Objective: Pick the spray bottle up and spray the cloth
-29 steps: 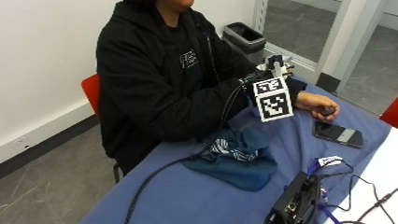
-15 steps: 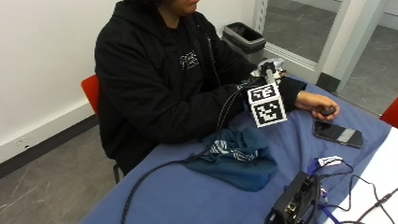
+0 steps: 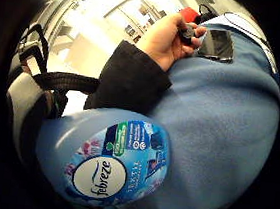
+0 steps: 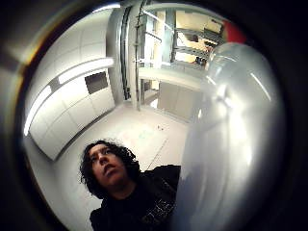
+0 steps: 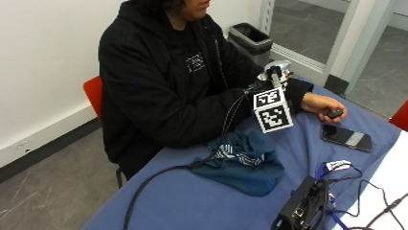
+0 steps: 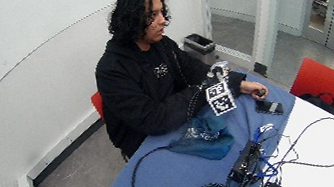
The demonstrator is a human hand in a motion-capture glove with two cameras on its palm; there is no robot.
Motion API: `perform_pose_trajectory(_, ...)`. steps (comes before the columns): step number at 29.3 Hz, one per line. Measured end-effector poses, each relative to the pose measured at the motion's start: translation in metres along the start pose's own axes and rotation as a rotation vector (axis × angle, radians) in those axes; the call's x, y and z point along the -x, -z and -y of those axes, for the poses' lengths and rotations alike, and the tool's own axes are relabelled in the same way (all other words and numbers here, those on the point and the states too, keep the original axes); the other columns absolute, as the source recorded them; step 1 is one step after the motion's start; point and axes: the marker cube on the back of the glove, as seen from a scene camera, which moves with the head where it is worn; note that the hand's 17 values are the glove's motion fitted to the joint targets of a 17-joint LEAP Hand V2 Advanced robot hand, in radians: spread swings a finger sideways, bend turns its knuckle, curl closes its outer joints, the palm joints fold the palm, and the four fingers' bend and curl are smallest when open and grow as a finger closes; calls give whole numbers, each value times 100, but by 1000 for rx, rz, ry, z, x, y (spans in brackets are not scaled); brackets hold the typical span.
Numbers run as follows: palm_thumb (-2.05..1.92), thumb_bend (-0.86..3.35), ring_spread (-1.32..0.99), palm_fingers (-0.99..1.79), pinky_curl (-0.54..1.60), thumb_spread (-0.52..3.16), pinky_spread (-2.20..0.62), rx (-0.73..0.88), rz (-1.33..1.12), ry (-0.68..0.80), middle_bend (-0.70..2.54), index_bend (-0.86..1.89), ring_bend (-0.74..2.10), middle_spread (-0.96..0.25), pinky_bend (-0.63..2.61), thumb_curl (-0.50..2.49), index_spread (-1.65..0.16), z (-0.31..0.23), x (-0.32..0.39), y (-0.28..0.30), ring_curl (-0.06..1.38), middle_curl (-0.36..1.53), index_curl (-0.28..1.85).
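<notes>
- Bottle lift continues: right hand [image 5: 271, 84] sits slightly higher than half a second ago, fingers wrapped round spray bottle [image 3: 106, 164], clear of the table [image 5: 191, 201]
- Pickup therefore judged done; aiming and spraying remain
- Cloth [image 5: 245, 160] lies bunched below the grip, well apart from it
- Open room lies between grip and cloth; bare hand [image 5: 322, 105] and phone [image 5: 346, 138] sit beyond the grip

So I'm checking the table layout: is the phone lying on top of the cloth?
No: in the outside view the phone lies flat on the blue table, well apart from the crumpled cloth.
</notes>
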Motion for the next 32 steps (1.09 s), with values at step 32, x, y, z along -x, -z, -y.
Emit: perform_pose_trajectory(32, 97, -1, 3, 43, 33, 106, 19, 387, -665, -373, 37, 13, 36, 3, 27, 51, -23, -99, 62, 63, 35, 44, 42)
